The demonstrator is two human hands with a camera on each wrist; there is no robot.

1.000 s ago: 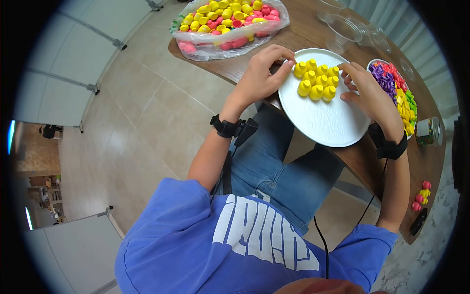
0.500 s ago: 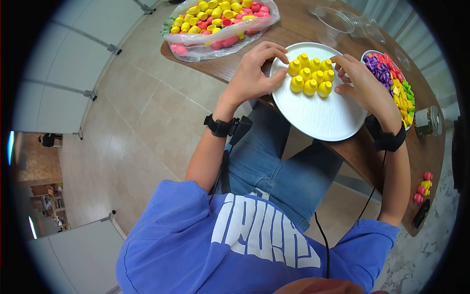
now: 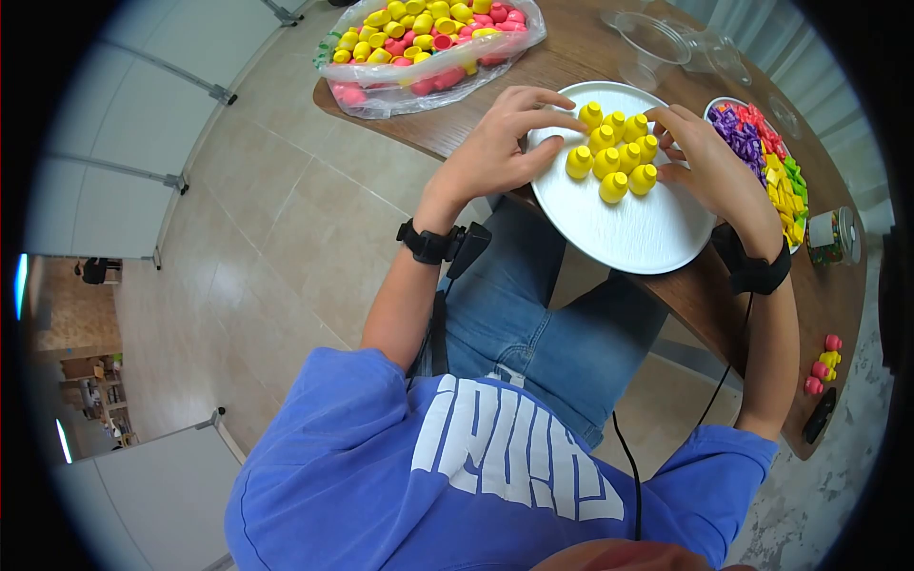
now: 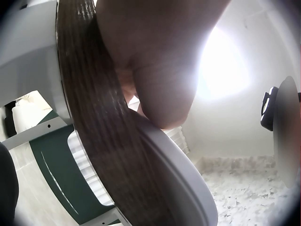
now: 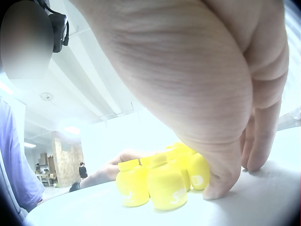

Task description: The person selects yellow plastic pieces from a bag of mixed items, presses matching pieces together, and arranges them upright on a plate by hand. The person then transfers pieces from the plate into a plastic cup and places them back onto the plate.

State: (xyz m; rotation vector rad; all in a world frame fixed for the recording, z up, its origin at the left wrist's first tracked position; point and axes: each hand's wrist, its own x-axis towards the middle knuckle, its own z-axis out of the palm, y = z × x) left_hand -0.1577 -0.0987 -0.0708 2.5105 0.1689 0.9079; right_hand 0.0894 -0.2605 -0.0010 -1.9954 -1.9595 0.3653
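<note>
Several small yellow jar-shaped pieces (image 3: 606,164) stand upright in a loose cluster on the round white plate (image 3: 619,243). At the cluster's left, my left hand (image 3: 500,143) reaches over the rim with fingers extended, index fingertip beside a rear jar. My right hand (image 3: 709,162) stands on the right side with its fingers bent slightly inward. Seen from the right wrist, the thumb (image 5: 223,172) comes down right beside a yellow jar (image 5: 167,188) bearing white lettering. The left wrist view shows the left thumb (image 4: 164,94) over the plate's edge (image 4: 181,162); the jars are hidden there.
A clear plastic bag (image 3: 419,90) full of yellow and pink pieces lies at the table's far left. Clear plastic cups (image 3: 647,43) stand behind the plate. To the right are a dish of colourful wrapped pieces (image 3: 747,143), a jar (image 3: 828,235) and a few pink and yellow pieces (image 3: 826,364).
The cluster of yellow jars has loosened from its tighter rows, some front ones shifting toward the near right. My left fingers have stretched further over the plate; the right hand has barely moved.
</note>
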